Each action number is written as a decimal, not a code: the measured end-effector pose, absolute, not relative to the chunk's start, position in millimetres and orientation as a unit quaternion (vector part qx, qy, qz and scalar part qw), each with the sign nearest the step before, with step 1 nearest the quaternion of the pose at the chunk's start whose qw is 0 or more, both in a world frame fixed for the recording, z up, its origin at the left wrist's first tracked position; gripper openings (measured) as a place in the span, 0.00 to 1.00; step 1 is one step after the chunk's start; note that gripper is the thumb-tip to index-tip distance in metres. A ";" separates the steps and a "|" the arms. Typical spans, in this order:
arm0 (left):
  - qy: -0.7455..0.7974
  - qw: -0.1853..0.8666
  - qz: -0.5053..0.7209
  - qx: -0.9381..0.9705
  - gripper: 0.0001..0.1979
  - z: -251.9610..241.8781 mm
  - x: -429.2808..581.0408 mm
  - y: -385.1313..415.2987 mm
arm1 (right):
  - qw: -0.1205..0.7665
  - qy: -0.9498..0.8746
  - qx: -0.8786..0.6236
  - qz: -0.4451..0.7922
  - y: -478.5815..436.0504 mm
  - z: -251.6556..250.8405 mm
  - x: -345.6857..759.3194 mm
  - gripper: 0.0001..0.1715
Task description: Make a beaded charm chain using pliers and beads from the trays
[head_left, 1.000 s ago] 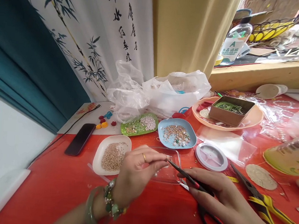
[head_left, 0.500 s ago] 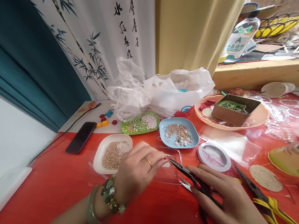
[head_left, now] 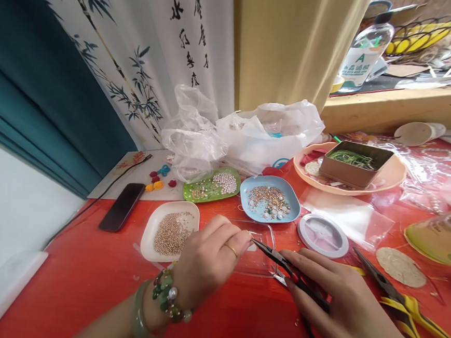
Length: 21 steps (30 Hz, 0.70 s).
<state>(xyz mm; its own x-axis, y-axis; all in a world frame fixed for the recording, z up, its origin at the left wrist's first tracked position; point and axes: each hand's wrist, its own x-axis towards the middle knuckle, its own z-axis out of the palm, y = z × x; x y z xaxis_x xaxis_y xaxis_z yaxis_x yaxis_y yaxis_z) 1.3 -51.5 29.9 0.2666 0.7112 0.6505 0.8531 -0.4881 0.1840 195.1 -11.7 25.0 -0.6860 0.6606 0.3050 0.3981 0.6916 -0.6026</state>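
Note:
My left hand (head_left: 214,256) is pinched closed at the fingertips around something tiny that I cannot make out. Held in my right hand (head_left: 340,298) is a pair of black needle-nose pliers (head_left: 275,256), their tip touching the spot between my left thumb and finger. Scissors (head_left: 279,277) lie under my right hand, mostly hidden by it. Below both hands is a clear plastic tray (head_left: 254,267). To the left of my left hand stands a white dish (head_left: 148,254) of small gold beads (head_left: 171,235).
Behind sit a green dish (head_left: 192,195) and a blue dish (head_left: 247,186) of beads. Right of my hand are a spool (head_left: 324,235) and yellow-handled pliers (head_left: 386,283). Further back, a tin (head_left: 346,173) rests on a peach tray (head_left: 399,172). A phone (head_left: 122,208) lies left.
The pliers' tip has shifted slightly left towards my left fingertips, and their jaws and handles look closer together. My left hand has turned a little.

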 end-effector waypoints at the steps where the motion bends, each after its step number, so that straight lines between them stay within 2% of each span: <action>1: -0.494 0.102 -0.349 -0.790 0.06 30.0 1.4 -51.4 | 0.264 -0.882 -0.300 0.249 -11.4 24.4 194.9 0.11; 4: -0.491 0.092 -0.356 -0.790 0.05 29.8 0.2 -50.4 | 0.266 -0.882 -0.297 0.249 -11.1 21.7 195.7 0.12; 12: -0.499 -0.064 -0.445 -0.741 0.03 29.0 -1.6 -47.2 | 0.241 -0.864 -0.313 0.313 -13.0 26.7 197.7 0.11; 16: -0.499 -0.088 -0.480 -0.716 0.03 29.1 1.5 -47.7 | 0.232 -0.855 -0.322 0.333 -15.0 24.5 197.4 0.11; 21: -0.472 -0.090 -0.511 -0.713 0.04 29.8 3.4 -49.2 | 0.282 -0.880 -0.311 0.224 -19.2 14.8 201.8 0.13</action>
<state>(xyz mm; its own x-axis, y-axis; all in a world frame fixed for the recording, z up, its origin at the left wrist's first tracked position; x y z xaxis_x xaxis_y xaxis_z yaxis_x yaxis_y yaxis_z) 3.4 -49.2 29.8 0.0327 0.7653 0.6429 0.5806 -0.5381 0.6110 201.8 -19.2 14.8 -0.6484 0.6725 0.3568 0.4205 0.7070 -0.5686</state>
